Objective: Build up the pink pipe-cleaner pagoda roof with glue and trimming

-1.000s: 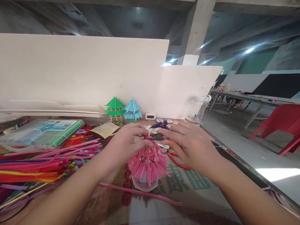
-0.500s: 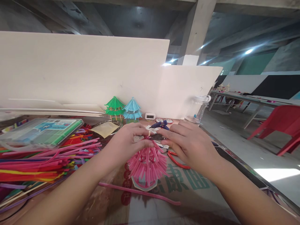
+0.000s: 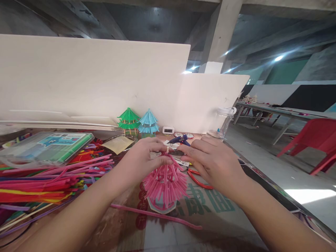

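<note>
A small pink pavilion model, its two-tiered roof laid with strips of pipe cleaner, stands upright in front of me on a pale base. My left hand closes thumb and fingers round the roof's peak, where a short pale stick end pokes up. On the other side, my right hand is close to the peak with thumb and fingers drawn together; what lies between them, if anything, is hidden. Across the board in front of the model lies a loose pink pipe cleaner.
Red-handled pliers and a dark blue glue gun lie behind the hands. Many coloured pipe cleaners and a plastic case fill the left. Green and blue pavilion models, a small clock and a clear jug stand behind.
My right fingertips have drawn back slightly from the roof's peak. The left hand stays at the peak, and the pink model has not visibly moved.
</note>
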Demonstrator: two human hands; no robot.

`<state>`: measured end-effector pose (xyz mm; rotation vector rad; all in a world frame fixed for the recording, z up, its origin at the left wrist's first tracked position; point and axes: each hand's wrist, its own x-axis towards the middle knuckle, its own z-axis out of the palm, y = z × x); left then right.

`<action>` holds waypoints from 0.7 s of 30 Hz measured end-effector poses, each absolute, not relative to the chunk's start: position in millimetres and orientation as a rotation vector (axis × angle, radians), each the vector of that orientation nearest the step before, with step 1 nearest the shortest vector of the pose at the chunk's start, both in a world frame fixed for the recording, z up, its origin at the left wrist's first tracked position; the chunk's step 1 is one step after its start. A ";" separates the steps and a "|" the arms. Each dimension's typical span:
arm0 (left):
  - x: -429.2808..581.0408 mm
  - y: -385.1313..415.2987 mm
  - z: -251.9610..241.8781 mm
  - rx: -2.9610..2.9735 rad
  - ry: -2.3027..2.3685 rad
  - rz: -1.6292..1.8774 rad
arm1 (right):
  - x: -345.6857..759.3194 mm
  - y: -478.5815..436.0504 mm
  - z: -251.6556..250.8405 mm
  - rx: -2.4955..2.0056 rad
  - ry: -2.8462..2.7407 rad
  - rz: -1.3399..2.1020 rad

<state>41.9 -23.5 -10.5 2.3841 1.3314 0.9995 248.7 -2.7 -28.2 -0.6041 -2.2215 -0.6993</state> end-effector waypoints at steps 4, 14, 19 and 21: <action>40.8 -21.9 -11.4 2.403 1.311 1.012 | 252.1 -4.1 -23.9 -0.604 -2.242 -0.646; 39.8 -22.4 -11.8 2.408 1.554 0.973 | 252.6 1.4 -27.7 -0.676 -2.208 -0.742; 41.2 -22.5 -12.0 2.599 1.482 1.000 | 252.4 -0.4 -26.1 -0.680 -2.176 -0.755; 39.7 -20.2 -12.4 2.628 1.413 1.016 | 251.9 -0.2 -26.3 -0.678 -2.169 -0.762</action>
